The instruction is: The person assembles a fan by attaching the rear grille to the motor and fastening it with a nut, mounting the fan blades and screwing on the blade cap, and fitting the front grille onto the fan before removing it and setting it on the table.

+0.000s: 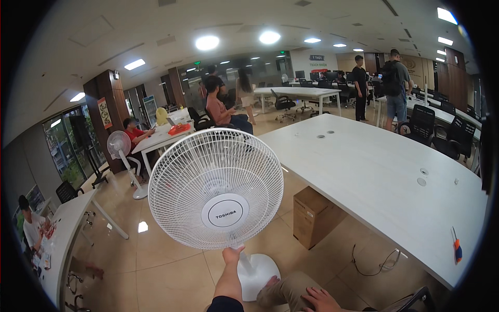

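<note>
A white standing fan (215, 182) fills the middle of the view, its round wire grille tilted up toward me. My left hand (233, 254) is closed around the fan's neck just below the grille. The fan's round white base (254, 283) stands on the tiled floor beside my trouser leg. My right hand (319, 300) lies on my leg with its fingers stretched out, holding nothing. The back of the fan head is mostly hidden behind the grille.
A long white table (364, 156) extends on the right, with an orange-and-blue screwdriver (457, 249) near its edge. Beneath it stands a cardboard box (312, 218) and a dark cable (371, 273). Another white fan (119, 148) stands at the left. Several people sit or stand farther off.
</note>
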Tool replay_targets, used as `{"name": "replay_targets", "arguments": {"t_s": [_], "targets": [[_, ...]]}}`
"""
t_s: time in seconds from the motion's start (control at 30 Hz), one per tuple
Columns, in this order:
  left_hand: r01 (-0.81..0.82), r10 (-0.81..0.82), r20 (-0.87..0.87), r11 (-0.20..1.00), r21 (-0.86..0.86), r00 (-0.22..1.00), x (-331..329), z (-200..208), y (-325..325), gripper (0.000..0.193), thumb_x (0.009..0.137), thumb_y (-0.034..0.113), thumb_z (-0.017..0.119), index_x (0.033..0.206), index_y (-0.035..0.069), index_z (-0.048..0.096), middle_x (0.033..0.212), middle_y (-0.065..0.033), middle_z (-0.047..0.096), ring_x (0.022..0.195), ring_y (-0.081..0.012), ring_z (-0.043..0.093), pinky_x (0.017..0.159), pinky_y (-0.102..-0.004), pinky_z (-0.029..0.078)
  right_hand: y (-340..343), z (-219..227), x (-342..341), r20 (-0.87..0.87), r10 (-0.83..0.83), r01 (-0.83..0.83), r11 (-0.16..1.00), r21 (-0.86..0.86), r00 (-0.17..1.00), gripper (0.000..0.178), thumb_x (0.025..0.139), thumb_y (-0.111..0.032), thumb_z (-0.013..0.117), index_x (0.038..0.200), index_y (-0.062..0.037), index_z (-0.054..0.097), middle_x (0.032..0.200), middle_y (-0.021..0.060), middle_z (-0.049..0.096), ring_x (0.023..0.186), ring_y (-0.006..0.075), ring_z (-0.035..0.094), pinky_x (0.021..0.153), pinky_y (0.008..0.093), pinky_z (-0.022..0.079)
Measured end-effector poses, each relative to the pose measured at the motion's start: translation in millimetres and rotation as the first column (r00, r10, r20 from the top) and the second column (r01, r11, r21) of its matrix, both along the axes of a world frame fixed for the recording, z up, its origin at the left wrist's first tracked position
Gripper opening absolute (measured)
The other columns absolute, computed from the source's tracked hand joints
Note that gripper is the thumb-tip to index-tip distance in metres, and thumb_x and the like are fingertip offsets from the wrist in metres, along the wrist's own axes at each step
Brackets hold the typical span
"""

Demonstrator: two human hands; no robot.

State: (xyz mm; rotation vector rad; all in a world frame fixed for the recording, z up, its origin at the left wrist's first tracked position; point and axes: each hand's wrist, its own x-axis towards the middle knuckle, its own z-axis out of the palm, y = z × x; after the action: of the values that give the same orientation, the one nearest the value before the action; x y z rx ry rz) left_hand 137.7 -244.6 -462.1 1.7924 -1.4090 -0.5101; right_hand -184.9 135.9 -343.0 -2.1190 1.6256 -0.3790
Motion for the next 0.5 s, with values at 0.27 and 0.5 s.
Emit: {"name": "replay_targets", "arguments": {"t_s": [0.27,0.5], "targets": [[-0.011,0.011,-0.039,1.000,0.000,0.999,0.4,0.8,-18.2,0.072,0.063,0.034,0.095,0.118,-0.003,0.066,0.114,-0.0208,0.072,0.104,-0.0351,0.070,0.090,-0.0405,0.056,-1.2,-12.5,3.1,-0.047,0.021,-0.021,1.000,-0.002,0.999,0.058,0.098,-0.037,0.048,0.148,-0.0071,0.048,0.160,0.0214,0.034,0.151,0.0356,0.025,0.124,0.0483,0.017],[-0.028,0.028,0.004,0.999,0.023,1.000,-1.6,7.8,-20.9,0.072,0.063,0.038,0.095,0.115,-0.003,0.066,0.114,-0.0226,0.072,0.106,-0.0376,0.069,0.092,-0.0421,0.055,-5.7,-12.0,2.1,-0.027,-0.003,0.002,0.999,-0.040,1.000,0.057,0.095,-0.033,0.056,0.145,-0.0057,0.049,0.158,0.0221,0.036,0.147,0.0375,0.030,0.123,0.0495,0.020]]}}
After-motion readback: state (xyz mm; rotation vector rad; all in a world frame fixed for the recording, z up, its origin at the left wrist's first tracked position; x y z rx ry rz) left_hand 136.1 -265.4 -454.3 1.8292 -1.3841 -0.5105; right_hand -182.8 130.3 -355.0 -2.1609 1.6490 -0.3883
